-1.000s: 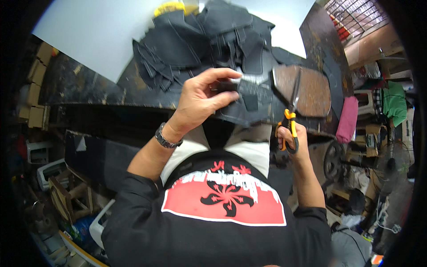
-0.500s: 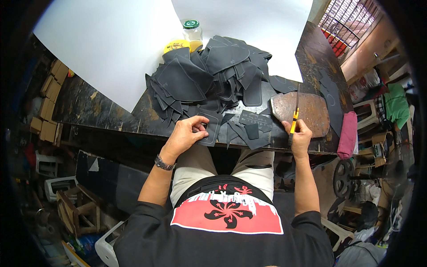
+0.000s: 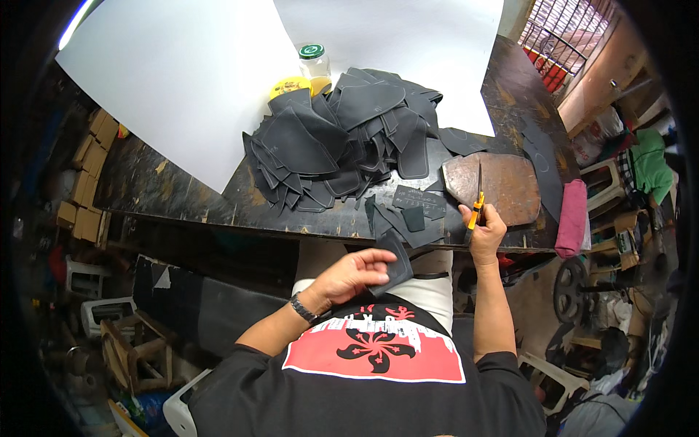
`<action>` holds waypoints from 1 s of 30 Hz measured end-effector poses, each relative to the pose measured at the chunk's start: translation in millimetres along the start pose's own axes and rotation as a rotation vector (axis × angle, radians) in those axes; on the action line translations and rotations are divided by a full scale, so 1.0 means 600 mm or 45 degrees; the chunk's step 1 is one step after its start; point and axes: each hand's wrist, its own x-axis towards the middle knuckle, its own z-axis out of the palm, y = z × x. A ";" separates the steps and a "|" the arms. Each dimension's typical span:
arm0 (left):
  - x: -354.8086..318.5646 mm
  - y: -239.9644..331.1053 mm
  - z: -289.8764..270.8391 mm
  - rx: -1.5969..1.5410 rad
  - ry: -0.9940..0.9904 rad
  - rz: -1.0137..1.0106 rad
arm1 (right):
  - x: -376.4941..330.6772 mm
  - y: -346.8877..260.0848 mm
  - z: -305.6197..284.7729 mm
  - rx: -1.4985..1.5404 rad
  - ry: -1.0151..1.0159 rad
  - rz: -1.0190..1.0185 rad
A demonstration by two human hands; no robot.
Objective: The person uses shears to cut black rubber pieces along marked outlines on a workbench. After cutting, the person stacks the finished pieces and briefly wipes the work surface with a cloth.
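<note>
Scissors (image 3: pixel 478 204) in right grip (image 3: pixel 488 233)

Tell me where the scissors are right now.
In the head view, the yellow-handled scissors are in the right hand, right of centre, with their blades over the brown board on the dark table.

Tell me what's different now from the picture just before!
The left hand moved back from the table and a bit right, bringing a dark flat piece in its grip over the lap. The right hand still holds the yellow-handled scissors; the dark pile looks the same.
</note>
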 end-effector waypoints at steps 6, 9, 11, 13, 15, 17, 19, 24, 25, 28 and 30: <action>-0.009 0.003 0.013 0.127 -0.268 -0.298 | -0.002 0.003 0.004 -0.005 -0.012 -0.006; -0.020 0.016 0.029 -0.331 -0.480 -0.205 | -0.002 0.001 0.006 -0.025 0.001 -0.071; -0.026 0.031 0.041 -0.540 -0.534 -0.071 | -0.002 -0.001 0.004 -0.054 -0.019 -0.082; -0.034 0.050 0.048 -0.628 -0.658 0.173 | 0.000 -0.005 0.002 -0.082 -0.039 -0.092; -0.041 0.063 0.055 -0.526 -0.542 0.444 | 0.004 -0.011 -0.001 -0.115 -0.090 -0.103; -0.047 0.073 0.057 -0.337 -0.344 0.634 | 0.009 -0.020 -0.005 -0.146 -0.209 -0.055; -0.050 0.082 0.050 -0.125 -0.150 0.763 | 0.011 -0.034 -0.004 -0.137 -0.311 -0.007; -0.049 0.115 0.025 0.365 0.202 0.927 | -0.016 -0.089 0.005 0.534 -0.654 0.571; -0.045 0.121 0.026 0.393 0.287 1.006 | -0.026 -0.101 0.007 0.609 -0.726 0.627; -0.027 0.141 0.028 0.791 0.521 1.288 | -0.068 -0.132 0.014 0.793 -1.008 0.789; -0.014 0.145 0.028 1.096 0.617 1.406 | -0.092 -0.139 0.015 0.929 -1.304 0.965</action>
